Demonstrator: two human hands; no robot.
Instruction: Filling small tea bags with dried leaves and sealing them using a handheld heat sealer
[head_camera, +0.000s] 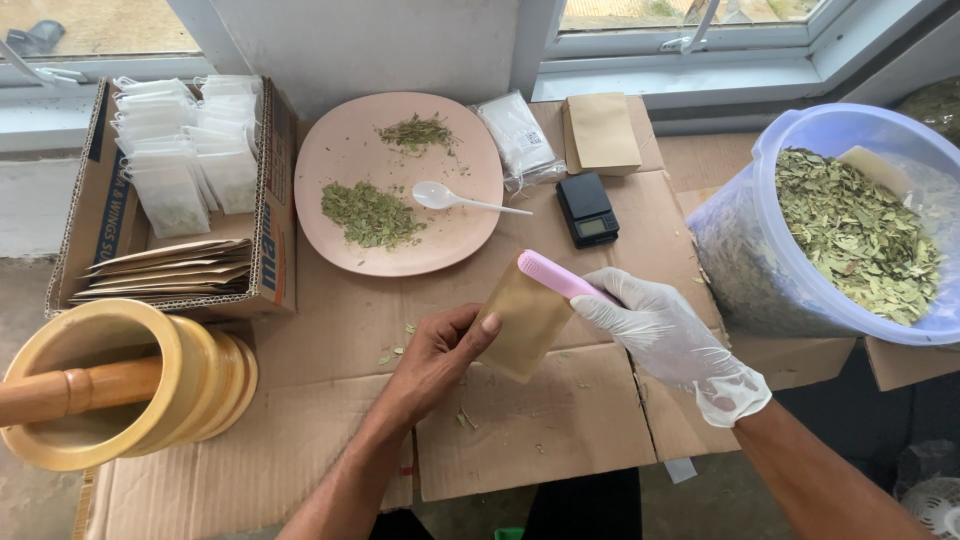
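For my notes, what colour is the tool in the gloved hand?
Pink tool, best in the head view.

You work at flattened cardboard sheets (560, 420) laid over the floor, under two white-framed windows (690, 40) (daylight coming through both). A white wall pier (370, 45) stands between them; grey concrete floor (25, 300) shows left.

Wooden pestle (70, 390): handle end cut off by the left edge.
Clear plastic tub of dried green leaves (790, 270): right side runs out of frame.
Pink plastic sealer (555, 275): rear part hidden under the gloved right hand (670, 335).
Small black digital scale (587, 210): display too small to read.
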